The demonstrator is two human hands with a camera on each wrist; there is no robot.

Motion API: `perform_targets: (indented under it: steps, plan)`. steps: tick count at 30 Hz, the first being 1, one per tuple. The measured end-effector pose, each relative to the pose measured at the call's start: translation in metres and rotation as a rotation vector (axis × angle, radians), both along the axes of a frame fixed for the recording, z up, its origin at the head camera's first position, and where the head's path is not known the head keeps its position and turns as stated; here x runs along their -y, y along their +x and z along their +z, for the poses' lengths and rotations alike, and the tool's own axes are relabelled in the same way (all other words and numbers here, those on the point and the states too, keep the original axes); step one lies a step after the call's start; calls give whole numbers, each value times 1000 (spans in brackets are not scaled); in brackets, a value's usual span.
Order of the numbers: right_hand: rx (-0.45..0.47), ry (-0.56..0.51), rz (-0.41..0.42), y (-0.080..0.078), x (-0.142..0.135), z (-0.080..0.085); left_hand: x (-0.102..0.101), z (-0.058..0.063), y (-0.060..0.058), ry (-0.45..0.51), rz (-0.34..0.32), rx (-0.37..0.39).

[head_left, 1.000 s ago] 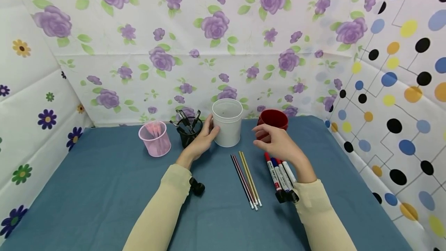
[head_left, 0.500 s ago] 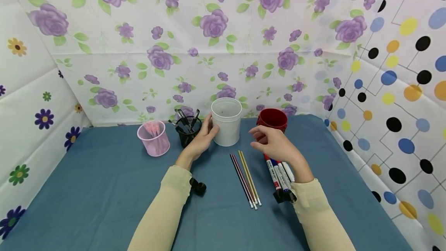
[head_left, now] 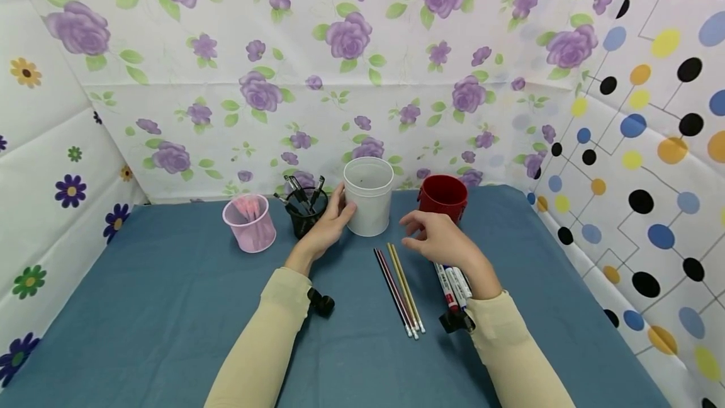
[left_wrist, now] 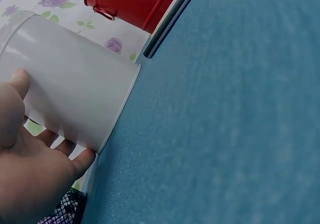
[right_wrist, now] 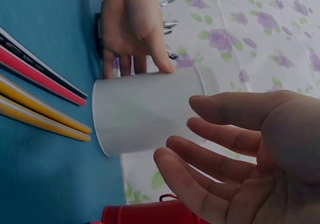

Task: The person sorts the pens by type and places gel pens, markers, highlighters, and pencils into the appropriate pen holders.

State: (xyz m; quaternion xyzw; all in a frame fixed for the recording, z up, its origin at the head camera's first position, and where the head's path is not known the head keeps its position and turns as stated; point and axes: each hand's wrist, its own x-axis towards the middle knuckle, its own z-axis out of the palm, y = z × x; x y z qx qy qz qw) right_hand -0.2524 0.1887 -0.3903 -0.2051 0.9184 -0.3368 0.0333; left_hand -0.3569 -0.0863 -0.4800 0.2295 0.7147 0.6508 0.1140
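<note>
While left hand (head_left: 324,228) holds white cup (head_left: 370,211) by its side, right hand (head_left: 438,241) hovers near, loosely spread.

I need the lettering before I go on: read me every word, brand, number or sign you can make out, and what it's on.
No text is legible in any view.
Markers: print on the barrels, too small and blurred to read.
Black pencil: pale marks along its side, too blurred to tell whether they are letters.
White container: no lettering on the sides that show.
Red container: none on the visible part.
</note>
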Motion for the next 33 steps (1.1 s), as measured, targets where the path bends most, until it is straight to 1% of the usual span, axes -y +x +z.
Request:
perform_targets:
  steps: [3,7,18,22,26,30,33]
  plan:
    - [0,31,10,0,9,-3,3,1,1,1,5,-1]
    - [25,67,29,0,21,-7,8,2,2,-3,13,-1]
    - [62,213,75,5,57,-19,23,0,5,-15,45,21]
    - [77,271,76,7,67,-24,26,1,7,-16,55,24]
    - [67,318,68,10,69,-25,23,1,6,-9,55,26]
    - [69,364,17,14,62,-26,11,0,3,-14,1,13]
    - [85,372,-2,16,60,-28,8,1,3,-28,-5,3]
